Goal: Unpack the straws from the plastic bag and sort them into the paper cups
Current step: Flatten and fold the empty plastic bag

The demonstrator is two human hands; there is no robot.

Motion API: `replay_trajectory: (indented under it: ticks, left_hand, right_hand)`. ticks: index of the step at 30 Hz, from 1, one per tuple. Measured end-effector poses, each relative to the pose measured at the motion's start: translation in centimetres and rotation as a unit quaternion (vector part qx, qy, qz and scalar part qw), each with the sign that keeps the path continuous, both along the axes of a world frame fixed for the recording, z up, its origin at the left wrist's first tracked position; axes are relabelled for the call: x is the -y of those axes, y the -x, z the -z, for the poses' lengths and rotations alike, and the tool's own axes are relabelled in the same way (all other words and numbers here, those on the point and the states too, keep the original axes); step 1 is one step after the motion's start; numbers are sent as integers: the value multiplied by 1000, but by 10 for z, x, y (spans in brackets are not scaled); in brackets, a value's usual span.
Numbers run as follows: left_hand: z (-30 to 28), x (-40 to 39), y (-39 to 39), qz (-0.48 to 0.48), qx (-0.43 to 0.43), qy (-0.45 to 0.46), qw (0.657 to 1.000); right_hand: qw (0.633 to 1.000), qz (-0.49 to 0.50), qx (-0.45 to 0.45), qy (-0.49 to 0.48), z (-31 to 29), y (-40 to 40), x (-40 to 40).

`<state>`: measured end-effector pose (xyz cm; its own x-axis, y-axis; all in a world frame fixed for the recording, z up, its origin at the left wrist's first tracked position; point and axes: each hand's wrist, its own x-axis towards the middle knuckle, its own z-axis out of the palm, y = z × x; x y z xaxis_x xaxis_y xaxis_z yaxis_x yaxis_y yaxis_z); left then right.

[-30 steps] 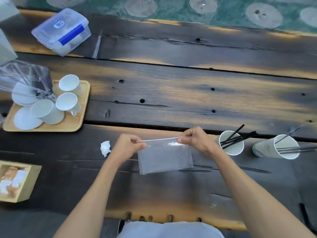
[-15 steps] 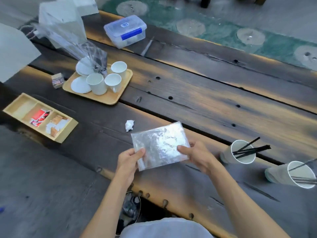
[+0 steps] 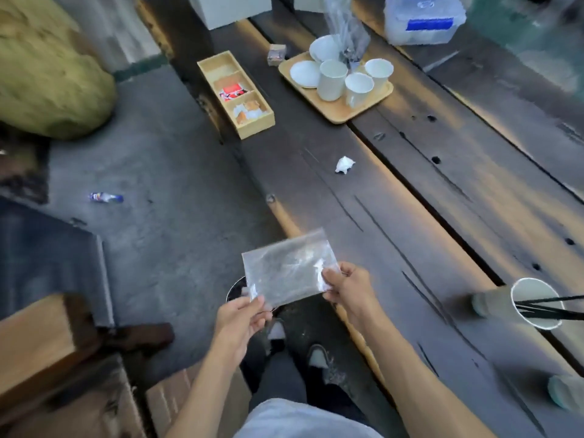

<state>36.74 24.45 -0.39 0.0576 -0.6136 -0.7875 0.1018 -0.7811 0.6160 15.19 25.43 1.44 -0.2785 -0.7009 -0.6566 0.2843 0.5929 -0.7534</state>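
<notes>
Clear, flat, empty-looking plastic bag [image 3: 289,271] hung at lower centre; I saw left hand [image 3: 241,320] fingers pinching its near corner, right hand [image 3: 347,287] fingers pinching its right edge.

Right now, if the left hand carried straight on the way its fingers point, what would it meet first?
The left hand points up-image and slightly right, already pinching the plastic bag by its lower left corner. Beyond the bag the line looks free above the wooden table, perhaps passing near the crumpled paper; depth is unclear.

A wooden tray [image 3: 339,113] of white cups, a divided wooden box [image 3: 252,129], crumpled paper [image 3: 344,165] nearby
</notes>
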Motion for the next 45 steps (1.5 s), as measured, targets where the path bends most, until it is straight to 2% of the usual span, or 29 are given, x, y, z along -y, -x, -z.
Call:
replay_trajectory:
  ticks: [4, 10, 19, 27, 32, 36, 39, 42, 45]
  left_hand:
    - [33, -26, -41, -82, 6, -35, 996]
    - [96, -36, -80, -162, -3, -91, 983]
    - [246, 7, -111, -194, 18, -136, 971]
    - [364, 40, -118, -172, 27, -154, 973]
    - [417, 46, -116, -193, 15, -157, 968]
    - [426, 46, -117, -204, 62, -151, 965]
    - [407, 40, -122, -147, 132, -131, 971]
    - [364, 39, -123, -51, 195, -55, 978]
    - [295, 48, -117, 32, 247, 35, 968]
  right_hand:
    - [998, -39, 30, -34, 26, -49, 1]
    - [988, -67, -8, -136, 96, -92, 10]
    - [975, 1, 11, -220, 244, -122, 46]
    - [971, 22, 10, -239, 359, -135, 80]
    - [972, 19, 5, -233, 405, -135, 94]
    - [971, 2, -1, -240, 414, -134, 96]
    - [972, -28, -16, -234, 391, -133, 92]
    - [978, -66, -47, -190, 349, -133, 88]
    - [979, -125, -123, -107, 288, -133, 89]
